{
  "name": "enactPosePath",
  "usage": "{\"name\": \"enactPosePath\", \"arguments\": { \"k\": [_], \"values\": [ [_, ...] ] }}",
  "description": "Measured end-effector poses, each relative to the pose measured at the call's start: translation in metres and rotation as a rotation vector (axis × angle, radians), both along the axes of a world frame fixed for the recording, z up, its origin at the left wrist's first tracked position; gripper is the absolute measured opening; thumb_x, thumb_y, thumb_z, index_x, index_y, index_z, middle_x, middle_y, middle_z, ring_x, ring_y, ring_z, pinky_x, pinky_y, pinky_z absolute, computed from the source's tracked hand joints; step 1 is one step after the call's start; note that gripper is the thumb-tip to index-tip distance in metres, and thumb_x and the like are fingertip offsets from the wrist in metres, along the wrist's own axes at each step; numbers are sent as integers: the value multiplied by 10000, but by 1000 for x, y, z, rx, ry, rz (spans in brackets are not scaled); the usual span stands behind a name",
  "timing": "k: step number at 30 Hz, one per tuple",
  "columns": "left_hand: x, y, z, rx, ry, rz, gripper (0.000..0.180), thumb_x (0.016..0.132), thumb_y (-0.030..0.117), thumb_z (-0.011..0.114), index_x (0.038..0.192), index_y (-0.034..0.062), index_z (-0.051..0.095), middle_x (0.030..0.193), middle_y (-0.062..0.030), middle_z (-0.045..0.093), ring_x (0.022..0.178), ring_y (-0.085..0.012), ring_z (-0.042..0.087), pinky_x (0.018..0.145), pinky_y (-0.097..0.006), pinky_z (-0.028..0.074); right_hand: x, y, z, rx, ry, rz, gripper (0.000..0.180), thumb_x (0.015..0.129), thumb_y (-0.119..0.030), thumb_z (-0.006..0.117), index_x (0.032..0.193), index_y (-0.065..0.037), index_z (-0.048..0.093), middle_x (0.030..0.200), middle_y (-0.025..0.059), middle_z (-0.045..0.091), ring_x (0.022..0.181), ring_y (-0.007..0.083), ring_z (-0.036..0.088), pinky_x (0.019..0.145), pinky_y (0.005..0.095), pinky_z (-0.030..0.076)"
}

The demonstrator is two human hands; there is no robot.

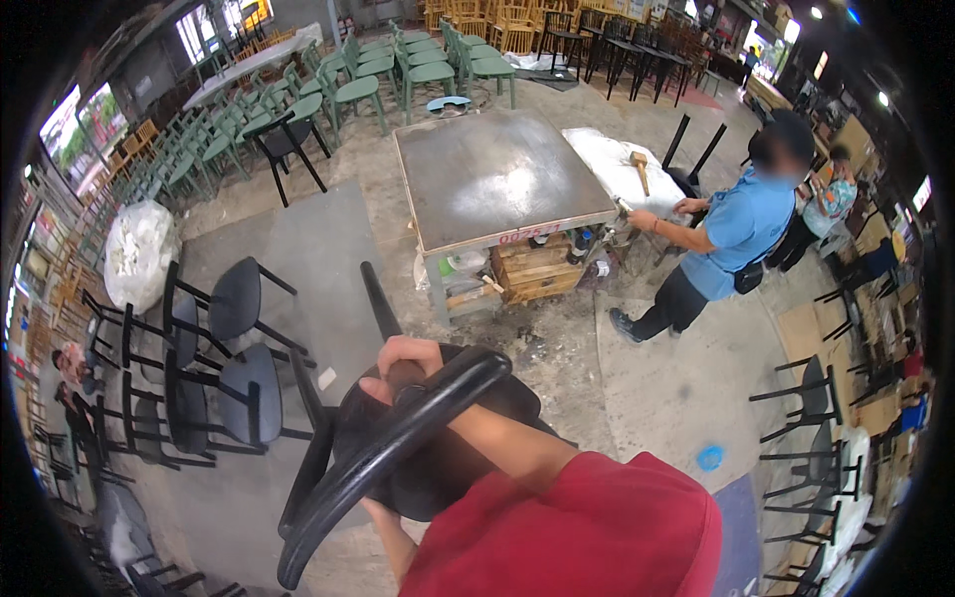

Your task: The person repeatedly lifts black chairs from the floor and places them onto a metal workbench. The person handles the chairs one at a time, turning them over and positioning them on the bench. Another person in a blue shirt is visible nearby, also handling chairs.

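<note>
A black wooden chair (438, 413) is tilted in front of me, its thick curved backrest rail (398, 463) slanting across the view. One leg (380, 301) points up and away. My right hand (410, 356) is over the seat, just beyond the rail, its fingers closed round a small brown piece (405, 378) whose kind I cannot make out. Low behind the rail, my left hand (381, 512) is at the near side of the seat. Chair parts hide its fingers, so its grip does not show.
A metal-topped workbench (502, 179) stands ahead, a wooden crate (537, 271) below it. A co-worker in blue (741, 224) stands at its right, near a mallet (640, 171) on white wrapping. Black chairs (249, 393) lie at the left; green chairs (358, 88) stand in rows behind.
</note>
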State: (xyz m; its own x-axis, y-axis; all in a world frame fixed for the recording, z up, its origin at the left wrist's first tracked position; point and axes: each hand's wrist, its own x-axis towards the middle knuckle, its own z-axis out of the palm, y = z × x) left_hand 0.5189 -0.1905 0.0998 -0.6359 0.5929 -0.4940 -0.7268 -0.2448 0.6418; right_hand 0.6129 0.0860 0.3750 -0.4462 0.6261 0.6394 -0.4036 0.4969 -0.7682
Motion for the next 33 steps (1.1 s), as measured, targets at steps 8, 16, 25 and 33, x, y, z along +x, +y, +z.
{"name": "enactPosePath", "arguments": {
  "k": [8,16,25,33],
  "values": [
    [-18,-21,-3,81,150,-168,829,989,701,258,1524,75,349,1535,-132,398,1394,-321,400,1165,-443,306,43,-5,-6,15,190,-64,247,734,-75,821,829,-58,594,786,73,615,747,225,611,736,358,491],
    [-34,-60,5,-489,352,140,969,936,786,203,1568,52,232,1581,-151,323,1414,-363,363,1152,-466,308,120,31,-12,367,-532,-315,530,768,-360,829,1138,-28,645,1086,150,671,1110,374,628,1016,461,453],
    [-44,-29,124,-563,412,218,863,978,696,357,1397,-52,454,1401,-183,513,1262,-319,515,1091,-444,379,81,32,-157,-300,-696,-164,645,893,-580,624,1131,16,686,1088,233,701,1055,385,669,905,425,517],
    [-91,51,256,-367,737,13,685,1023,523,475,1315,-95,526,1339,-163,561,1247,-242,504,1091,-373,348,60,103,-41,-279,-577,-228,532,940,-500,619,1055,18,660,986,245,687,978,315,680,851,414,502]
  ]
}}
